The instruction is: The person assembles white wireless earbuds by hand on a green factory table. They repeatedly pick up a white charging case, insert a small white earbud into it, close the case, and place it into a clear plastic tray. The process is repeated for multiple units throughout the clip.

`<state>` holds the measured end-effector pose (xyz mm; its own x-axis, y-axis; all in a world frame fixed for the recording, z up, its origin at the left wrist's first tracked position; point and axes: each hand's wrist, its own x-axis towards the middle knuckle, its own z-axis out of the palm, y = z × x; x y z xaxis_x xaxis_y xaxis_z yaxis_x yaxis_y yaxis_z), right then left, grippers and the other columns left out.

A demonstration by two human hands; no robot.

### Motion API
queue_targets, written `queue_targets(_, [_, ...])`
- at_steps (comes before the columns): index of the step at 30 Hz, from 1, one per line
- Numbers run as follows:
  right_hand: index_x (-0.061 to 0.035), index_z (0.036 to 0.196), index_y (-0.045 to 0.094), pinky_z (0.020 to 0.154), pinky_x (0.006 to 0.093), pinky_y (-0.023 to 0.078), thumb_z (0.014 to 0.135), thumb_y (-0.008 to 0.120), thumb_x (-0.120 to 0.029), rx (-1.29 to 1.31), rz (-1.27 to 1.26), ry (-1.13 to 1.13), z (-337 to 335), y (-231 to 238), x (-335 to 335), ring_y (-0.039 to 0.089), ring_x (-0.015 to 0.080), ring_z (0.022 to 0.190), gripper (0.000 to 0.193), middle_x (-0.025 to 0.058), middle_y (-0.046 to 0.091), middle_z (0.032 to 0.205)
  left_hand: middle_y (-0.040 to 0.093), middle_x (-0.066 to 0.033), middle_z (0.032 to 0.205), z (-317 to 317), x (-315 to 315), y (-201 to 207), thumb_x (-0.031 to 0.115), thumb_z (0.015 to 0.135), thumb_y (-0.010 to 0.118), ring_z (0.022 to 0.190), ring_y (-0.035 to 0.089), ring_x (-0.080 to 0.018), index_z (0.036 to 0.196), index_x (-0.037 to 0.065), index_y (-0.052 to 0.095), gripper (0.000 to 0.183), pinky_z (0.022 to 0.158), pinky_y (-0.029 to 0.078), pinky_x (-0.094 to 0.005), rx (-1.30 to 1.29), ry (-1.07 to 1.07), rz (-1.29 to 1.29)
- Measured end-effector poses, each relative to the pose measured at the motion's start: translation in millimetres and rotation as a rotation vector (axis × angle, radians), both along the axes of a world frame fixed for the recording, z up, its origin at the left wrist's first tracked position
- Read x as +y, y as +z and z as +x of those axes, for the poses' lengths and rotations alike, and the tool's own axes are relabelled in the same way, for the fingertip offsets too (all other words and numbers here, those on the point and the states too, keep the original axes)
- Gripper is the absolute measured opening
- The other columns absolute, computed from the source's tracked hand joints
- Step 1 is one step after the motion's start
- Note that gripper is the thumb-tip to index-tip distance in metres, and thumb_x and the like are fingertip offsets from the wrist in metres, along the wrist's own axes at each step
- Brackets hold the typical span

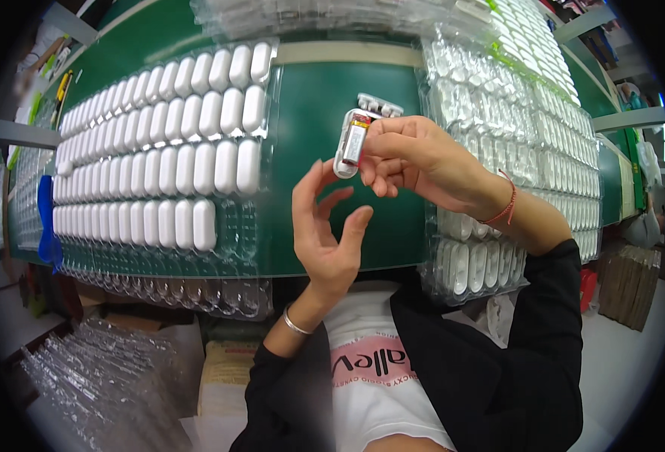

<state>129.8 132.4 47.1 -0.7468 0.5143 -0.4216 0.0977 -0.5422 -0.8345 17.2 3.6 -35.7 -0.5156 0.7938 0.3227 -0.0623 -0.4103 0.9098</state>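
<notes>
My right hand [430, 162] pinches a small white oblong plastic case [340, 154] by its right side, over the green table. The case is without a cover on its upper side. Inside it lies a silver battery [355, 142] with yellow-orange tape at its upper end. A white and grey slotted piece [380, 105] shows just beyond the case; whether it is joined to it I cannot tell. My left hand [325, 233] is curved with thumb and fingers apart, holding nothing. Its fingertips are close to the lower left end of the case; contact is unclear.
Left on the green table [310, 248], a clear tray [234, 233] holds rows of white oblong cases [204, 166]. To the right, clear trays [483, 113] carry open white case halves [475, 267]. Stacked clear trays [106, 369] stand at lower left. A blue object [47, 222] sits by the left tray.
</notes>
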Motion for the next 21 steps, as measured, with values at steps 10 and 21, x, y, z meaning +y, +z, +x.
queue_targets(10, [-0.0030,0.098,0.063,0.060,0.0212,0.043,0.095,0.063,-0.024,0.026,-0.040,0.195,-5,-17,-13,0.055,0.0071,0.068,0.022,0.0000,0.061,0.080,0.049,-0.0114,0.120,-5,-5,-11,0.004,0.091,0.067,0.109,0.055,-0.0180,0.130,-0.003,0.051,0.043,0.092,0.048,-0.0309,0.071,0.062,0.029])
queue_targets(21, [-0.0118,0.141,0.043,0.095,0.0321,0.045,0.084,0.077,-0.015,0.065,1.409,0.343,3,-13,-3,0.054,0.0238,0.111,0.066,0.0069,0.049,0.128,0.054,-0.0170,0.126,-3,-11,-9,0.019,0.100,0.056,0.115,0.057,-0.0212,0.127,-0.003,0.047,0.036,0.103,0.044,-0.0350,-0.139,-0.017,-0.065])
